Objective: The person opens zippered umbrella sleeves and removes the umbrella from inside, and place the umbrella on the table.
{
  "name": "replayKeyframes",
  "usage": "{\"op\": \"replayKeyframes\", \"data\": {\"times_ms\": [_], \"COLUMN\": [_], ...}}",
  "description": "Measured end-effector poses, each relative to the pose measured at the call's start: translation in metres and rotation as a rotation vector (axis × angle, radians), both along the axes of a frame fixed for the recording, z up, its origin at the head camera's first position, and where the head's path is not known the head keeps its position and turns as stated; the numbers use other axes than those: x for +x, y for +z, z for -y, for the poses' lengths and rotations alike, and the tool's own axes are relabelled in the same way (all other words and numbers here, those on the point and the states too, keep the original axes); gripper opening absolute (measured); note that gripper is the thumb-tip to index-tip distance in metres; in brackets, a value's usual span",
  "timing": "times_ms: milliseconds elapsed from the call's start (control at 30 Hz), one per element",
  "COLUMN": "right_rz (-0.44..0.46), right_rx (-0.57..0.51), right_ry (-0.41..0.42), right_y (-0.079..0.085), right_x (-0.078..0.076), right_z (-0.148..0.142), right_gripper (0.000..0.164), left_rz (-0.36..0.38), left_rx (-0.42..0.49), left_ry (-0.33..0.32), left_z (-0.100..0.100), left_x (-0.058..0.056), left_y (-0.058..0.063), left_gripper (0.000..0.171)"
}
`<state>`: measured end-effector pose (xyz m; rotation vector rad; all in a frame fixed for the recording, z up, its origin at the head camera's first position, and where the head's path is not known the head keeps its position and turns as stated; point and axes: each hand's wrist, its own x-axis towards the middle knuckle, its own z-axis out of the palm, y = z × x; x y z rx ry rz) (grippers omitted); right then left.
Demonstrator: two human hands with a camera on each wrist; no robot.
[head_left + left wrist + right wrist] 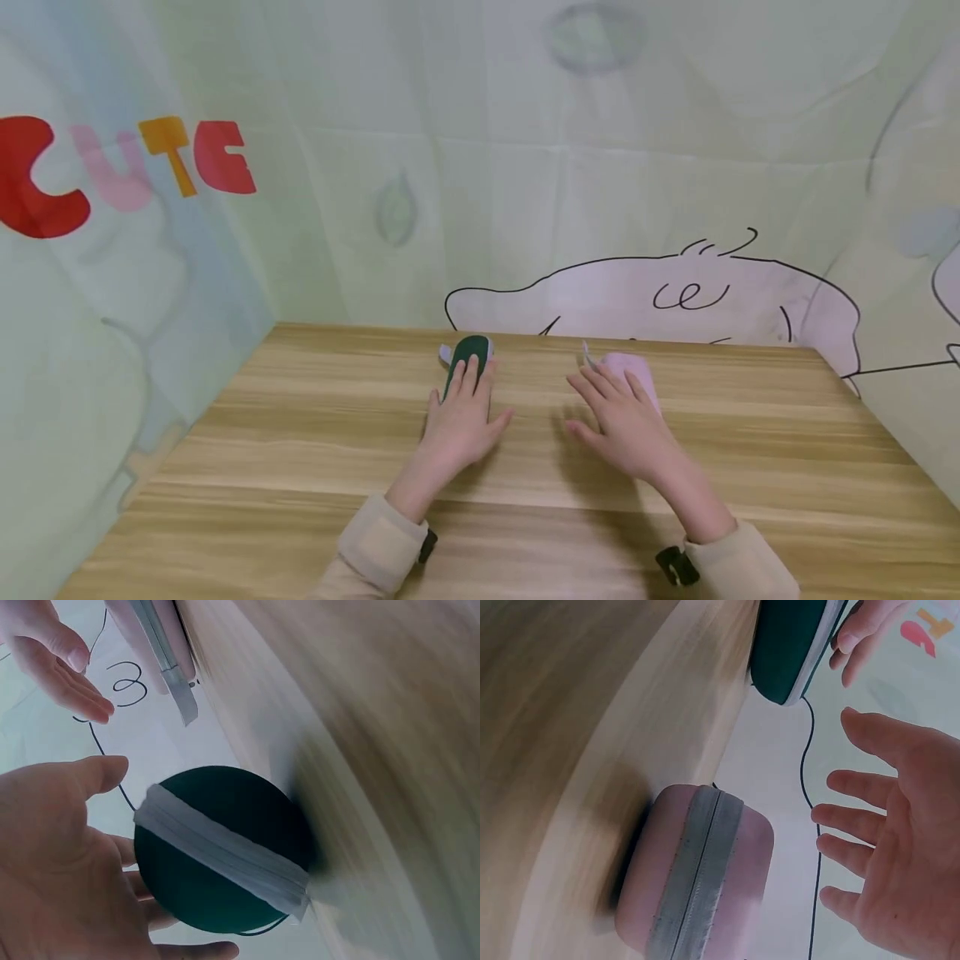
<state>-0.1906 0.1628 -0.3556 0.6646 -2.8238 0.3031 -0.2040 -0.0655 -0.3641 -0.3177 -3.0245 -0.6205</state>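
A dark green zip case with a pale grey zip band lies near the back of the table. My left hand is over it, fingers spread and laid along its top in the head view. To the right is a pink zip case with a grey zip band. Over its near left part reaches my right hand, its fingers straight and apart. The left wrist view shows the rounded end of the green case beside the palm; the right wrist view shows the pink case beside the spread fingers.
The wood-grain table ends at a printed cloth backdrop behind both cases. Another cloth wall with CUTE lettering runs along the left. A small strap tab sticks out from the green case's left side.
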Motion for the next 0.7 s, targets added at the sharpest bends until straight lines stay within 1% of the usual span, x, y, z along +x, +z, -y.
{"op": "replayKeyframes", "data": {"times_ms": [133,267,500,700], "right_rz": [-0.009,-0.013,0.014,0.005], "right_rx": [0.012,0.024,0.027,0.022], "right_ry": [0.020,0.032,0.049,0.047], "right_y": [0.003,0.006,0.012,0.020], "right_x": [-0.004,-0.007,-0.012,-0.018], "right_z": [0.003,0.007,0.009,0.009], "right_gripper": [0.060,0.058,0.056,0.055], "left_rz": [0.006,0.020,0.027,0.033], "left_rx": [0.031,0.043,0.047,0.048], "left_ry": [0.009,0.009,0.034,0.051], "left_z": [0.003,0.006,0.009,0.012], "left_x": [-0.004,-0.005,-0.007,-0.009], "left_y": [0.000,0.001,0.000,0.000], "left_gripper": [0.074,0.073,0.071,0.069]}}
